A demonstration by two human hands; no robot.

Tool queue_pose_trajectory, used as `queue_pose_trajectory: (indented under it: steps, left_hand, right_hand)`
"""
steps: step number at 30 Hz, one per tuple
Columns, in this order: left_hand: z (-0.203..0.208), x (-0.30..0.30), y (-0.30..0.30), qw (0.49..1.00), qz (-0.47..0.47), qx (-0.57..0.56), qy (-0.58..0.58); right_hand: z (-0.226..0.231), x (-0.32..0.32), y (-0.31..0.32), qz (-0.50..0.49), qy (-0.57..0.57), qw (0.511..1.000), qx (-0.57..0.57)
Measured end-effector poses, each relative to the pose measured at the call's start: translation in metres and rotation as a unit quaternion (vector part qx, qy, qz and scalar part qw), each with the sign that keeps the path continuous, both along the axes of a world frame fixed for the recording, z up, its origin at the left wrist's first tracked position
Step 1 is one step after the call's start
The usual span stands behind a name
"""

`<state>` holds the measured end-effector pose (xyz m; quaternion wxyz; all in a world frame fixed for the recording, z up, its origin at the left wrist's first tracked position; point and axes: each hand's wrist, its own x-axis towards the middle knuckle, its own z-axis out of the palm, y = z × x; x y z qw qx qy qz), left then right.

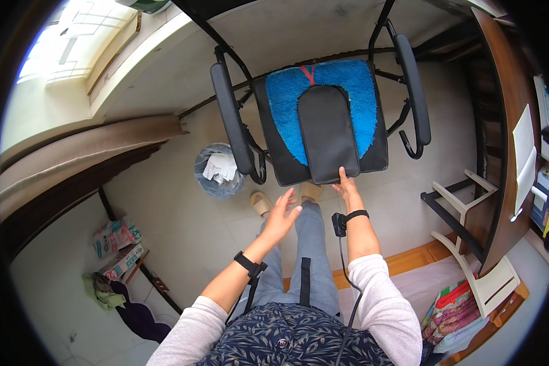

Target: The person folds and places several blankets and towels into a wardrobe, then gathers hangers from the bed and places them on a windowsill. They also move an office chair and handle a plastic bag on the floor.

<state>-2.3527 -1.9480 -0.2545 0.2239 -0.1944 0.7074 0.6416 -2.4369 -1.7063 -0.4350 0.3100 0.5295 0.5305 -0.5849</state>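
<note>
In front of me stands a black-framed chair [375,160] with padded armrests. A fluffy blue horseshoe-shaped seat cover [280,97] with a red ribbon at its far end lies on the seat. The long black seat pad [327,131] fills the gap in the middle, its near end at the seat's front edge. My right hand [348,188] holds that near end, one finger showing on top and the others partly hidden. To the left, my left hand [280,218] is in the air over my legs, fingers apart and holding nothing.
A bin with a clear liner [206,184] and white paper stands left of the chair. A brown desk [503,122] and a pale plastic chair [491,287] are at the right. Folded cloths [454,314] lie at lower right. Packages [116,236] sit at far left.
</note>
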Motion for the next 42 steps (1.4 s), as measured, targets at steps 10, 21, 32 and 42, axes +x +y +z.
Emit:
queue_pose_trajectory:
  steps: [10,21,32,42]
  left_hand:
    - [0.038,-0.062,-0.061,0.907,0.005,-0.336,0.255]
    - [-0.007,-0.1,-0.108,0.935,0.058,-0.347,0.049]
    - [0.049,-0.086,-0.106,0.955,0.057,-0.284,-0.061]
    - [-0.006,-0.065,-0.091,0.944,0.071,-0.323,0.019]
  right_hand:
    - [-0.017,-0.025,-0.011,0.056,-0.033,0.991,0.12]
    - [0.115,-0.065,0.063,0.409,0.326,0.81,0.264]
    - [0.076,-0.066,0.017,0.675,0.253,0.621,0.308]
    - [0.044,-0.05,-0.027,0.763,0.261,0.453,0.38]
